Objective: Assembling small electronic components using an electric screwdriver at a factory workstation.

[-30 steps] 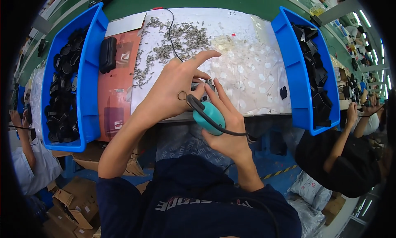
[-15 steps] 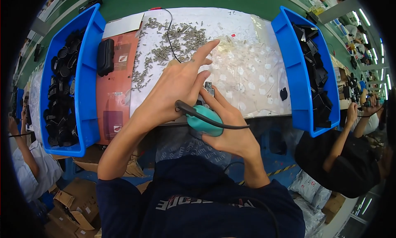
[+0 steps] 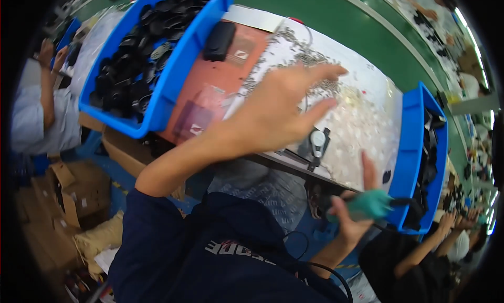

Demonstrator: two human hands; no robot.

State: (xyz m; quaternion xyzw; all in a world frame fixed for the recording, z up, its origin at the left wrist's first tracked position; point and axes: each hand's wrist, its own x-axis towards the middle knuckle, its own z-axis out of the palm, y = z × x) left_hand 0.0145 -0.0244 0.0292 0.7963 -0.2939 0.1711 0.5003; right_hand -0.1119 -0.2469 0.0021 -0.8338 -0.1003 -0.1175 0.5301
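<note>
Though motion blurs both hands, the white sheet [image 3: 374, 72] shows plainly beneath and beyond the left fingers, with clear film [image 3: 362, 125] covering its part to the right of them. Behind the left hand's knuckles, to the left, a large blue bin [image 3: 184, 74] holds black parts; a second blue bin [image 3: 408, 145] stands just beyond the right fingers. An orange sheet [image 3: 209, 81] lies between the first bin and the left hand. The left hand [image 3: 281, 111] hovers with forefinger and thumb spread wide, and nothing shows between them; its lower fingers are hidden. The right hand [image 3: 358, 221], low by the table's near edge, grasps a teal tool [image 3: 369, 205] with a dark cable, its thumb against the near end and one finger stretched upward, off the tool. A black case [image 3: 219, 41] rests up and left of the left fingers. Just below the left thumb tip, apart from it, sits a grey round-faced piece [image 3: 317, 138] on a dark mount. Tiny metal pins [image 3: 308, 56] lie scattered around and beyond the left forefinger.
</note>
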